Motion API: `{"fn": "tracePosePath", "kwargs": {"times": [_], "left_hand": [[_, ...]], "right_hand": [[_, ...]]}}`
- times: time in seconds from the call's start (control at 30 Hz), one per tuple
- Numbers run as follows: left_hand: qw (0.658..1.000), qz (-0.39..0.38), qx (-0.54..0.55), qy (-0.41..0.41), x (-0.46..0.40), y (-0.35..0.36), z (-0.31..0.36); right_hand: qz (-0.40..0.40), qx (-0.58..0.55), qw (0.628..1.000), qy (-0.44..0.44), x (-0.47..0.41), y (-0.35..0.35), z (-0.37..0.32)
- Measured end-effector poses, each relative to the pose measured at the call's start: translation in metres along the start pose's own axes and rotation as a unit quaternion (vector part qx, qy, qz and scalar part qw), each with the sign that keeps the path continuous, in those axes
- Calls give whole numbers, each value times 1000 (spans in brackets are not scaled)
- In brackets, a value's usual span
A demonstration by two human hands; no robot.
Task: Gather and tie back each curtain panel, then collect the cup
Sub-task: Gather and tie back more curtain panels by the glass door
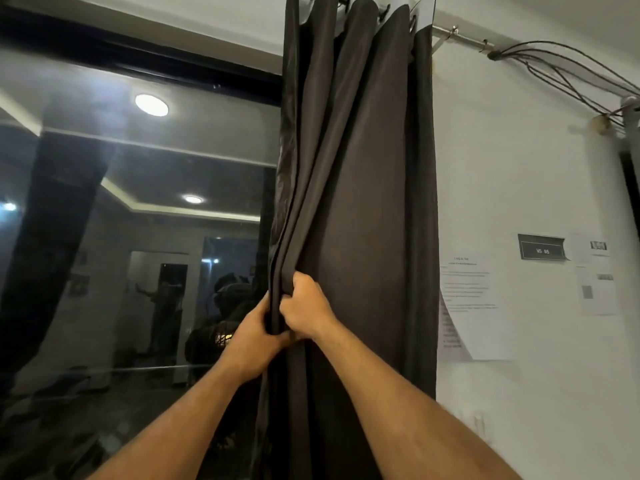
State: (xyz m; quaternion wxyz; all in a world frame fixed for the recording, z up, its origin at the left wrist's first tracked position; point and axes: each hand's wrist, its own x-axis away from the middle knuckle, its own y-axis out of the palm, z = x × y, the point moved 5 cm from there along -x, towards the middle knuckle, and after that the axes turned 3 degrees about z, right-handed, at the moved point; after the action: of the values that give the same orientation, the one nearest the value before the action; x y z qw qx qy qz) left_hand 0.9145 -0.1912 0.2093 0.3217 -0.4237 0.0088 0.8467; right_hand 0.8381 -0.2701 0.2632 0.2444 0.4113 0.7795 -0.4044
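At the window's right edge, the curtain panel [360, 188] hangs bunched from the rod [457, 33]. Left hand [258, 332] and right hand [306, 304] both clench its leading folds. Risk: folds slipping loose; hard pulling strains the rod. No tie-back or cup visible.

I see the curtain panel [360, 202] as dark brown cloth, matt and a little rough, folded in soft pleats. The rod [460, 38] is shiny metal (the rings too). The window glass [138, 237] is glossy and mirror-like. The wall [519, 150] is matt white, with thin paper sheets [467, 306].
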Motion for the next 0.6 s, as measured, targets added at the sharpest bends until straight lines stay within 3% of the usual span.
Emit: {"fn": "tracePosePath", "kwargs": {"times": [0.07, 0.1, 0.17, 0.23, 0.27, 0.33, 0.37, 0.43, 0.6], "left_hand": [[999, 32, -29, -13, 0, -13, -2], [998, 33, -39, -21, 2, -17, -4], [998, 27, -39, -28, 5, -20, -5], [999, 22, -29, -33, 9, -20, -4], [999, 20, -25, -33, 10, -19, -3], [999, 18, -20, -34, 10, -17, -3], [999, 17, -16, -34, 10, -16, -3], [999, 16, 3, -37, 11, -14, -2], [1000, 12, 14, -15, 21, -13, 6]], "right_hand": [[-2, -32, 999, -26, 6, -6, -4], [47, -30, 997, -47, 12, -15, -3], [264, 7, 960, -88, 28, -43, 4], [440, 60, 896, -27, 41, -70, 21], [445, 40, 893, 49, 40, -80, 32], [338, -83, 921, 174, 31, -84, 53], [283, -139, 931, 186, 26, -82, 57], [217, -131, 954, 158, 22, -79, 53], [132, 66, 987, 59, 22, -46, 7]]}}
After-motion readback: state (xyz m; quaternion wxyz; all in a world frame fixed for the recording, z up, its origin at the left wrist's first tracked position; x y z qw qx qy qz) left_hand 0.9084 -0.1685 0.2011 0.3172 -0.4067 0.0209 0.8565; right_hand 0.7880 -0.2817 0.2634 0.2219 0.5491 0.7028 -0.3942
